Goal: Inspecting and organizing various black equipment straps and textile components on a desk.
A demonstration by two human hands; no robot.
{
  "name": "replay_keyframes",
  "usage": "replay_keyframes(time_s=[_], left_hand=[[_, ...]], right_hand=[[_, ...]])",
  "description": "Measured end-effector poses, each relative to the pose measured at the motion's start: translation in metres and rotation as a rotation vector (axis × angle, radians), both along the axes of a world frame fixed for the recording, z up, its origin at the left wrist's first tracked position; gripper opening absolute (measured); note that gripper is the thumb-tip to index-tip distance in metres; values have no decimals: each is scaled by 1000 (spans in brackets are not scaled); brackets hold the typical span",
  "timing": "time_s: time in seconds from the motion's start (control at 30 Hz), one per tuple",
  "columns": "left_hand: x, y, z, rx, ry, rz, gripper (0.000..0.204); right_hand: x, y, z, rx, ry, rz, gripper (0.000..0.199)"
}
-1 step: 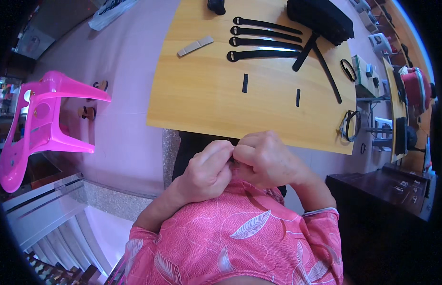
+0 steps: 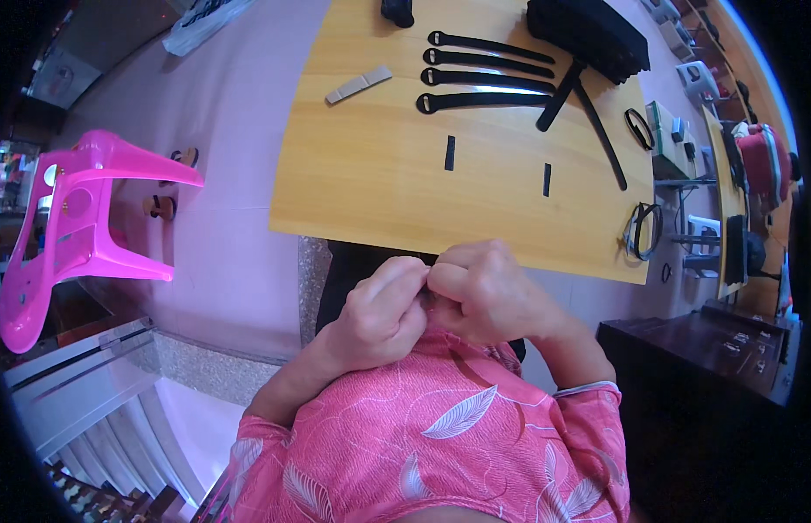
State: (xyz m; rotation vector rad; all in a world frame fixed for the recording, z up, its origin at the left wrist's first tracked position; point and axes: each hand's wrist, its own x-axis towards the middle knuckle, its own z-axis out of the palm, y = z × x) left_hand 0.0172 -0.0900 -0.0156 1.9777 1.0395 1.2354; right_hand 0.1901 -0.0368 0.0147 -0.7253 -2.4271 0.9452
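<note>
Close to my body, just off the table's near edge, my left hand (image 2: 384, 311) and my right hand (image 2: 482, 292) meet with curled fingers. Both are closed, fingertips pinched together. Whatever they hold, if anything, is hidden between the fingers. Beyond them on the wooden table (image 2: 362, 187) lie two short black strips (image 2: 450, 152). Farther back, several black straps with slotted round ends (image 2: 488, 77) are laid side by side. A black bundle (image 2: 589, 35) sits at the far right, with two loose strap ends (image 2: 602, 135) reaching toward me.
A grey segmented strip (image 2: 359, 84) lies on the table's left part, and a dark object (image 2: 397, 11) at its far edge. Coiled black bands (image 2: 645, 231) rest at the right edge. A pink plastic stool (image 2: 83, 227) stands left; a dark cabinet (image 2: 684, 357) is at right.
</note>
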Motion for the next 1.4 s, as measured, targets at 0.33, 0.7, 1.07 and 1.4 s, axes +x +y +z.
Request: replay_keyframes(time_s=[0.33,0.7,1.07,1.4], left_hand=[[3,3,-14,-76,-34,48,25],[18,-2,-3,57,112,142,28],[-4,-2,3,-575,-321,-3,9],[-26,-19,4,-1017,-606,-132,12]], right_hand=[[-5,-12,-26,-28,216,-282,6],[-8,-19,-4,-372,45,-548,8],[-2,-20,-7,-420,235,-333,6],[-5,-27,-23,-657,383,-258,6]])
